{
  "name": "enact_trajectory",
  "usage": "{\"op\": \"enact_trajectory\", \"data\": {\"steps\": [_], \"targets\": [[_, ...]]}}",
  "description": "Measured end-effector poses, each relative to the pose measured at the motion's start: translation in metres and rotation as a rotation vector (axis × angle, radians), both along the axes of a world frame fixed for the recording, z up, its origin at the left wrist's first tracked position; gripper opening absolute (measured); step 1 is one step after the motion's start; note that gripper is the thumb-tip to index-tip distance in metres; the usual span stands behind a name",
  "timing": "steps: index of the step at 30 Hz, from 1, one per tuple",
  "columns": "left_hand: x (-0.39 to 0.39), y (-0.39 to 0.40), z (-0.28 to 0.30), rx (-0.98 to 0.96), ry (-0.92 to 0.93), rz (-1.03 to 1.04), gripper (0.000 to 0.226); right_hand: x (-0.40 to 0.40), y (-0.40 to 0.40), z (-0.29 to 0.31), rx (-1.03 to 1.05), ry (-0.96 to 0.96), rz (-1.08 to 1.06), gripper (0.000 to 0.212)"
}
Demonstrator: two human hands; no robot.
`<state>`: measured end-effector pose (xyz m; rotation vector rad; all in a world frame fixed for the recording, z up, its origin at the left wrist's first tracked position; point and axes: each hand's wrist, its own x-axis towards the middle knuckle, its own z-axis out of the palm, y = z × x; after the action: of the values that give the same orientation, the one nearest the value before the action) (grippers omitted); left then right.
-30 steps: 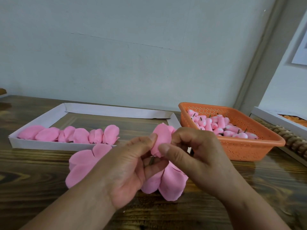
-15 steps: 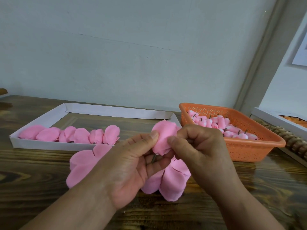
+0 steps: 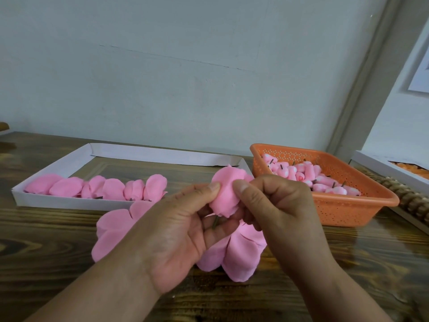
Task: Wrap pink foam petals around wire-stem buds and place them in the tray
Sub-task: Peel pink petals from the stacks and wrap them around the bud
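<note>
Above the table's middle I hold a pink foam petal (image 3: 226, 194) wrapped round a bud, with a short dark wire stem (image 3: 216, 222) sticking out below. My left hand (image 3: 176, 231) pinches its left side with thumb and fingers. My right hand (image 3: 276, 205) pinches its right side, thumb on the front. Loose pink petals (image 3: 234, 259) lie on the table under both hands. The white cardboard tray (image 3: 53, 202) at the left holds a row of several wrapped buds (image 3: 109, 188).
An orange perforated basket (image 3: 348, 211) with several bare wire-stem buds (image 3: 308, 176) stands right of the hands. A white box (image 3: 380, 166) and a wooden beaded piece (image 3: 408, 201) sit at the far right. A wall rises just behind the wooden table (image 3: 46, 252).
The petal has been turned and drawn closer around the bud between my fingers. Both hands stayed in about the same place.
</note>
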<state>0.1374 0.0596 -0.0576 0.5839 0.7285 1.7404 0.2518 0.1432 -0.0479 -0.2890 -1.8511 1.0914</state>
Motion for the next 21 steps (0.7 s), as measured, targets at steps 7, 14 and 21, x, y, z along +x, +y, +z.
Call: {"op": "enact_trajectory", "data": {"steps": [7, 14, 21], "targets": [[0.002, 0.001, -0.001, -0.034, 0.032, 0.035, 0.051, -0.006, -0.003, -0.007, 0.07, 0.034, -0.047, 0.028], [0.004, -0.001, 0.001, -0.05, 0.139, 0.131, 0.044, -0.009, -0.008, -0.012, 0.164, 0.031, -0.151, 0.026], [0.006, -0.001, 0.002, -0.02, 0.327, 0.309, 0.022, -0.009, -0.009, -0.013, 0.179, 0.009, -0.174, 0.025]]}}
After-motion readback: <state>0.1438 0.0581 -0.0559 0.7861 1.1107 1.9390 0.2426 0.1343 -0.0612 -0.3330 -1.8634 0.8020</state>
